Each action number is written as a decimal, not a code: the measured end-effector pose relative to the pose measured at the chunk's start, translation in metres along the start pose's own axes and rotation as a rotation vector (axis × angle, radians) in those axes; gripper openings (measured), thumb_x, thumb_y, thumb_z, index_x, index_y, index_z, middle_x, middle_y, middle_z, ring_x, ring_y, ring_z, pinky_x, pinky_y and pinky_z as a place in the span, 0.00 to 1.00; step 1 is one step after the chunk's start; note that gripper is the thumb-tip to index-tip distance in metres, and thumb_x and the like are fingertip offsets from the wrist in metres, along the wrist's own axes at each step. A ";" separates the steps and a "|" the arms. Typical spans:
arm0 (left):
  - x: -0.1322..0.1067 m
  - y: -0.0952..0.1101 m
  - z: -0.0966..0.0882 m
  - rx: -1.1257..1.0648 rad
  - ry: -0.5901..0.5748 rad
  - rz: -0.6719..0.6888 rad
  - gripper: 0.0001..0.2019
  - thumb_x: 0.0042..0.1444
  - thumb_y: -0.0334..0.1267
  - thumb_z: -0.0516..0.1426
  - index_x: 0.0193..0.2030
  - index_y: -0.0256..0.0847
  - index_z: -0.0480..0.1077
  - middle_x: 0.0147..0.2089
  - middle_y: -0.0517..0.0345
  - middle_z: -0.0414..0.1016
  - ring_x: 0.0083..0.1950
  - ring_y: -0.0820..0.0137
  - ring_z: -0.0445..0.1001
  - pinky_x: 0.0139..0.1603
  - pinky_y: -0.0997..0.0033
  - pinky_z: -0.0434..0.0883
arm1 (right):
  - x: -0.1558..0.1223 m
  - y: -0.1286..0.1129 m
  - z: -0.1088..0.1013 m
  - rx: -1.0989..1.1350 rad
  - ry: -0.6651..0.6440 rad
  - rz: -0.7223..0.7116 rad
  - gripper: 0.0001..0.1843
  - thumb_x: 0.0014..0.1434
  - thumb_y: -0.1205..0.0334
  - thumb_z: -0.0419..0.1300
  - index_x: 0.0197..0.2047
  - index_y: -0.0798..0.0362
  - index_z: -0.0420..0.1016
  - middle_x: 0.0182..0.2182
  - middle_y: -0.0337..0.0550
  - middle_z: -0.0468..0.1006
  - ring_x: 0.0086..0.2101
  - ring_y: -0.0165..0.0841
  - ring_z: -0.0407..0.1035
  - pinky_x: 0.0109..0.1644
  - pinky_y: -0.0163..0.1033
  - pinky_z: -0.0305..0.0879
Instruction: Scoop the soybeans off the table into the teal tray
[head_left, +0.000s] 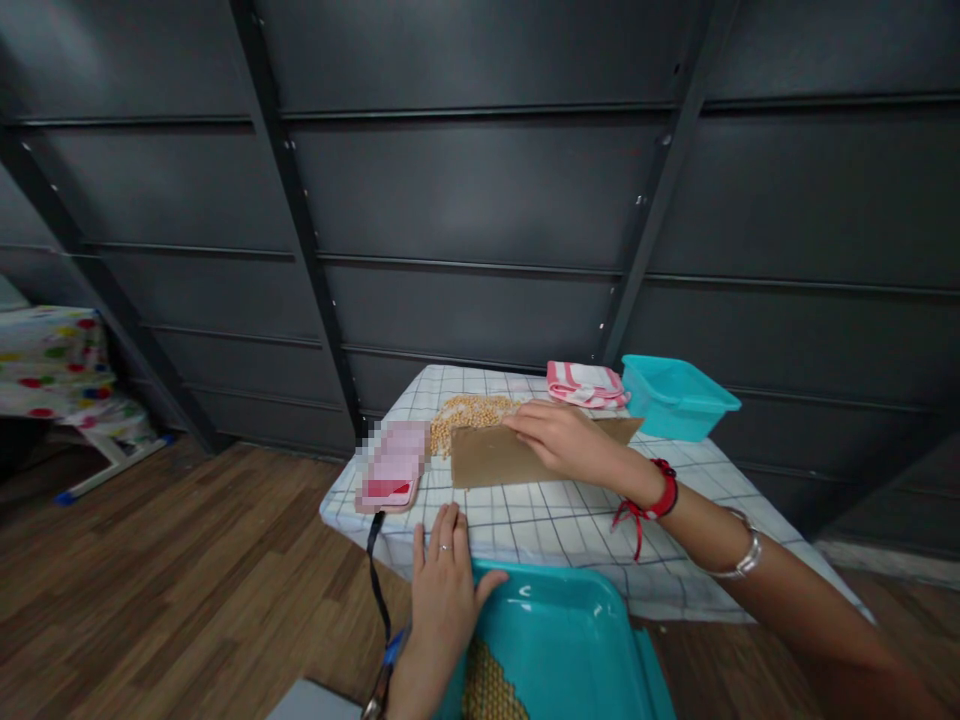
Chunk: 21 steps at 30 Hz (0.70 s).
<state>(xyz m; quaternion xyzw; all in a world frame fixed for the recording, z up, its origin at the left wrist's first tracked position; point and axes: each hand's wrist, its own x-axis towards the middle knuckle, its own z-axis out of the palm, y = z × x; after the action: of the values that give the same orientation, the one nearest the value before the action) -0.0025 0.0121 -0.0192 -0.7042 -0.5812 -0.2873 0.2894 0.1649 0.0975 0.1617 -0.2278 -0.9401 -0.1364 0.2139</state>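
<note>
My right hand point(559, 437) lies on a brown cardboard sheet point(487, 457), fingers pressed to its far edge beside a pile of yellow grains point(469, 414) on the checked tablecloth point(540, 515). My left hand point(444, 590) rests with fingers flat on the rim of a teal tray point(570, 625) at the table's near edge; the tray holds some yellow grains. A red cord and a silver bangle circle my right wrist.
A small teal tub point(675, 396) and a folded pink-striped cloth point(585, 383) sit at the table's far right. A pink pouch point(391, 468) with a black strap lies at the left edge. Dark metal shelving stands behind; wooden floor lies to the left.
</note>
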 end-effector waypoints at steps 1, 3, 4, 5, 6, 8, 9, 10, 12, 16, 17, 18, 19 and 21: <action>0.000 0.000 0.001 0.003 -0.001 -0.002 0.37 0.48 0.63 0.41 0.49 0.30 0.63 0.50 0.40 0.69 0.53 0.58 0.63 0.56 0.53 0.52 | 0.000 0.001 0.001 -0.016 -0.003 -0.002 0.14 0.55 0.73 0.47 0.42 0.58 0.68 0.33 0.44 0.72 0.35 0.31 0.65 0.38 0.36 0.62; -0.001 0.000 0.002 0.019 -0.004 -0.003 0.37 0.48 0.64 0.40 0.49 0.30 0.63 0.50 0.40 0.68 0.54 0.58 0.62 0.56 0.52 0.52 | -0.003 0.002 0.002 -0.040 0.009 -0.024 0.15 0.54 0.74 0.47 0.42 0.57 0.68 0.33 0.44 0.72 0.35 0.31 0.64 0.39 0.37 0.62; -0.001 0.000 0.002 0.029 -0.008 -0.003 0.38 0.48 0.64 0.39 0.49 0.30 0.63 0.50 0.40 0.68 0.54 0.58 0.62 0.56 0.52 0.51 | -0.005 0.002 0.002 -0.046 0.020 -0.041 0.15 0.53 0.75 0.47 0.42 0.57 0.68 0.34 0.44 0.72 0.36 0.31 0.64 0.40 0.38 0.62; -0.001 0.001 0.002 0.038 -0.013 -0.003 0.38 0.48 0.64 0.38 0.49 0.30 0.63 0.50 0.40 0.68 0.54 0.58 0.62 0.57 0.52 0.51 | -0.007 0.001 0.001 -0.048 0.037 -0.062 0.16 0.53 0.75 0.47 0.43 0.56 0.68 0.34 0.44 0.72 0.36 0.32 0.64 0.40 0.38 0.62; -0.001 0.001 0.001 0.046 -0.019 -0.003 0.38 0.48 0.64 0.38 0.49 0.30 0.63 0.50 0.40 0.68 0.54 0.58 0.62 0.57 0.52 0.51 | -0.010 0.000 0.001 -0.048 0.058 -0.082 0.16 0.53 0.75 0.47 0.43 0.57 0.68 0.34 0.44 0.72 0.37 0.32 0.63 0.40 0.38 0.61; -0.001 0.001 0.000 0.054 -0.029 -0.002 0.38 0.48 0.64 0.38 0.49 0.31 0.63 0.50 0.40 0.68 0.54 0.58 0.62 0.57 0.52 0.50 | -0.016 -0.005 0.000 -0.048 0.105 -0.120 0.16 0.53 0.75 0.47 0.44 0.58 0.67 0.34 0.45 0.72 0.36 0.32 0.63 0.40 0.39 0.61; 0.000 0.001 0.000 0.057 -0.032 0.001 0.37 0.49 0.63 0.38 0.49 0.31 0.63 0.50 0.40 0.68 0.54 0.58 0.62 0.57 0.52 0.50 | -0.019 -0.007 0.000 -0.051 0.131 -0.137 0.16 0.54 0.75 0.46 0.44 0.58 0.67 0.33 0.45 0.72 0.36 0.32 0.62 0.39 0.39 0.61; 0.000 0.000 -0.001 0.059 -0.032 0.004 0.37 0.49 0.63 0.39 0.49 0.31 0.63 0.50 0.40 0.68 0.54 0.58 0.62 0.57 0.52 0.50 | -0.022 -0.010 0.001 -0.058 0.154 -0.156 0.16 0.54 0.75 0.46 0.44 0.58 0.67 0.33 0.45 0.72 0.35 0.32 0.62 0.38 0.39 0.61; 0.000 0.000 -0.001 0.061 -0.030 0.006 0.37 0.49 0.63 0.39 0.48 0.31 0.64 0.50 0.40 0.68 0.54 0.58 0.62 0.57 0.53 0.51 | -0.026 -0.015 0.005 -0.081 0.196 -0.201 0.15 0.56 0.75 0.45 0.43 0.58 0.67 0.32 0.45 0.72 0.34 0.32 0.62 0.37 0.38 0.60; 0.000 0.001 -0.001 0.057 -0.036 -0.007 0.37 0.47 0.64 0.40 0.48 0.31 0.65 0.48 0.40 0.70 0.53 0.58 0.63 0.57 0.52 0.51 | -0.029 -0.020 0.016 -0.142 0.244 -0.309 0.13 0.58 0.74 0.46 0.43 0.60 0.67 0.33 0.44 0.74 0.34 0.30 0.62 0.36 0.37 0.59; 0.000 0.001 -0.001 0.056 -0.041 -0.009 0.37 0.47 0.64 0.40 0.47 0.31 0.65 0.48 0.40 0.70 0.53 0.58 0.63 0.57 0.52 0.52 | -0.029 -0.020 0.020 -0.154 0.247 -0.325 0.12 0.59 0.73 0.46 0.43 0.60 0.67 0.33 0.44 0.74 0.35 0.30 0.62 0.36 0.37 0.59; 0.000 0.001 0.000 0.056 -0.043 -0.008 0.37 0.48 0.64 0.40 0.47 0.31 0.65 0.48 0.40 0.70 0.53 0.58 0.64 0.56 0.52 0.52 | -0.028 -0.019 0.023 -0.165 0.246 -0.334 0.12 0.59 0.72 0.46 0.43 0.60 0.67 0.33 0.44 0.74 0.35 0.30 0.62 0.36 0.37 0.59; 0.000 0.001 0.000 0.055 -0.045 -0.006 0.37 0.48 0.64 0.40 0.47 0.31 0.65 0.48 0.40 0.70 0.52 0.57 0.64 0.56 0.52 0.53 | -0.027 -0.018 0.027 -0.170 0.243 -0.338 0.12 0.59 0.72 0.46 0.43 0.60 0.67 0.33 0.44 0.74 0.35 0.30 0.62 0.36 0.37 0.59; 0.000 0.001 0.000 0.052 -0.046 0.000 0.36 0.48 0.63 0.40 0.47 0.31 0.65 0.49 0.39 0.69 0.53 0.57 0.63 0.55 0.52 0.53 | -0.026 -0.013 0.033 -0.166 0.230 -0.329 0.12 0.60 0.71 0.46 0.43 0.59 0.68 0.34 0.43 0.74 0.35 0.30 0.62 0.36 0.36 0.58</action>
<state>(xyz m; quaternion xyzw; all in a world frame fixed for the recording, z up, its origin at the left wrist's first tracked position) -0.0017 0.0116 -0.0192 -0.7031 -0.5949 -0.2557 0.2940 0.1679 0.0881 0.1189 -0.0709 -0.9195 -0.2716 0.2751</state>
